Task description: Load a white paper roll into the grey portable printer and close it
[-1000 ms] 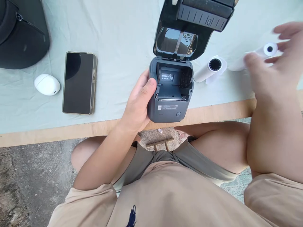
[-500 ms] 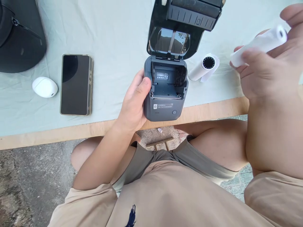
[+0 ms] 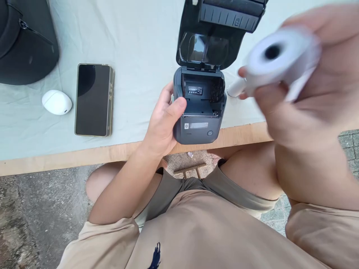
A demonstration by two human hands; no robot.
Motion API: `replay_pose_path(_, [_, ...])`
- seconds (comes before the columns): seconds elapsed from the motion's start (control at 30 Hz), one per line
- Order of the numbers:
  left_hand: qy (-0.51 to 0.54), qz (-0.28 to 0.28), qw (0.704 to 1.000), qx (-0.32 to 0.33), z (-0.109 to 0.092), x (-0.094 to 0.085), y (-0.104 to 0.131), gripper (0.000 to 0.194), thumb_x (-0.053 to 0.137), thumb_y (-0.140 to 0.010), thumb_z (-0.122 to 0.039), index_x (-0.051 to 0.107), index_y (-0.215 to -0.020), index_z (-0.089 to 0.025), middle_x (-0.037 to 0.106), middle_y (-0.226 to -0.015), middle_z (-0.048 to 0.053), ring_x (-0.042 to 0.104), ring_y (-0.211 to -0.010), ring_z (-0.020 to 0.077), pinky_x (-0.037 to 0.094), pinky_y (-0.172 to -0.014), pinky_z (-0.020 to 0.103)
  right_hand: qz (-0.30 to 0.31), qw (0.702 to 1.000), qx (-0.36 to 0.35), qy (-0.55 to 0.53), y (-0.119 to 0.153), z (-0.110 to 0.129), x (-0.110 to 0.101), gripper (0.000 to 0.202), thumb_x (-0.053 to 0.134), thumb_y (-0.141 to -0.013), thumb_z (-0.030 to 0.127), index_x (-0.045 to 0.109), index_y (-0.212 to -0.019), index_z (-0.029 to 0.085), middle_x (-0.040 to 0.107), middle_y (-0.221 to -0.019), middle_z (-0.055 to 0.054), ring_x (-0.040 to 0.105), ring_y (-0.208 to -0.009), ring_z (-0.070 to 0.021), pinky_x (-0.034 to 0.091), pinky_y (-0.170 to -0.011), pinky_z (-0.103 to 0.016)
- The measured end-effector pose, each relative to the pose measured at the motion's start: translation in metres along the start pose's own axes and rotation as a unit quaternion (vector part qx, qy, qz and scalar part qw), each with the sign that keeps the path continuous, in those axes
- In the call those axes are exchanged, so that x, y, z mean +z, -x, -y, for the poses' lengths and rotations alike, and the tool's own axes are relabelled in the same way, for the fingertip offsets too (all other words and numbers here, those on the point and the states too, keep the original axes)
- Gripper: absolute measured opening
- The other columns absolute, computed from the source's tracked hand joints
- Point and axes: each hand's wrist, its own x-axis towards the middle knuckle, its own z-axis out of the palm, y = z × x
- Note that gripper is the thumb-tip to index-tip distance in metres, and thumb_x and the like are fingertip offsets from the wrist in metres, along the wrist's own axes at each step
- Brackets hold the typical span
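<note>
A dark grey label printer (image 3: 199,127) is held at the table's front edge, its lid (image 3: 207,45) swung up and back and its paper bay bare inside. My left hand (image 3: 165,119) wraps the printer's left side, thumb over the rim. Raised to the right of the printer, my right hand (image 3: 308,93) grips a white paper roll (image 3: 269,69) with a dark core hole facing me; hand and roll are blurred. A second white roll (image 3: 235,88) lies on the cloth right of the printer, mostly hidden behind my right hand.
On the left of the cloth-covered table (image 3: 134,45) are a dark phone (image 3: 93,100), a white rounded case (image 3: 57,102) and a black zippered bag (image 3: 28,48). The wooden table edge (image 3: 70,160) runs just above my legs.
My right hand has come left, closer to the printer, and turned the paper roll so its end faces me. It now covers much of the roll on the table.
</note>
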Motion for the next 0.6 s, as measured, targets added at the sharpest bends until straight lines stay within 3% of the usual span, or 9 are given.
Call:
replay_pose_path(0.07, [-0.007,-0.006,1.0,0.009,0.001,-0.001,0.001,0.027,0.054,-0.087,-0.032,0.049,-0.112,-0.023,0.061,-0.108,0.003,0.064,-0.101,0.018,0.058,-0.082,0.03,0.091,0.985,-0.099,0.107,0.002,0.004,0.01,0.033,0.061,-0.075,0.023,0.059,-0.108,0.026,0.06,-0.109,-0.001,0.058,-0.102,-0.0175,0.051,-0.083,-0.034])
replay_pose_path(0.13, [-0.015,-0.008,1.0,0.012,0.002,-0.003,0.002,0.028,0.057,-0.085,-0.034,0.049,-0.109,-0.023,0.059,-0.113,0.003,0.062,-0.109,0.0187,0.057,-0.085,0.028,0.134,0.964,-0.132,0.189,0.001,0.007,0.016,0.029,0.057,-0.077,0.017,0.054,-0.105,0.025,0.061,-0.105,0.0,0.058,-0.098,-0.0145,0.051,-0.082,-0.032])
replay_pose_path(0.33, [-0.026,0.002,1.0,0.018,0.007,-0.005,0.003,0.036,0.06,-0.083,-0.04,0.048,-0.114,-0.025,0.052,-0.132,0.003,0.048,-0.131,0.0236,0.051,-0.099,0.031,0.143,0.936,-0.122,0.297,-0.004,0.002,0.026,0.021,0.059,-0.077,0.014,0.049,-0.093,0.022,0.064,-0.1,-0.002,0.062,-0.093,-0.0152,0.049,-0.07,-0.03])
replay_pose_path(0.5, [-0.035,0.0,0.999,0.018,0.006,-0.005,0.003,0.04,0.062,-0.081,-0.043,0.048,-0.115,-0.027,0.057,-0.125,0.001,0.05,-0.128,0.0234,0.05,-0.098,0.032,0.124,0.923,-0.176,0.318,-0.002,-0.005,0.028,0.011,0.056,-0.078,0.014,0.054,-0.083,0.023,0.068,-0.099,0.001,0.063,-0.095,-0.0173,0.05,-0.08,-0.035])
replay_pose_path(0.6, [-0.023,0.001,1.0,0.017,0.005,-0.004,0.002,0.038,0.061,-0.082,-0.042,0.049,-0.113,-0.025,0.059,-0.119,0.002,0.054,-0.122,0.0231,0.053,-0.094,0.032,0.089,0.925,-0.198,0.311,0.002,-0.006,0.027,0.012,0.059,-0.076,0.014,0.056,-0.083,0.024,0.066,-0.09,0.0,0.061,-0.085,-0.0176,0.048,-0.074,-0.035])
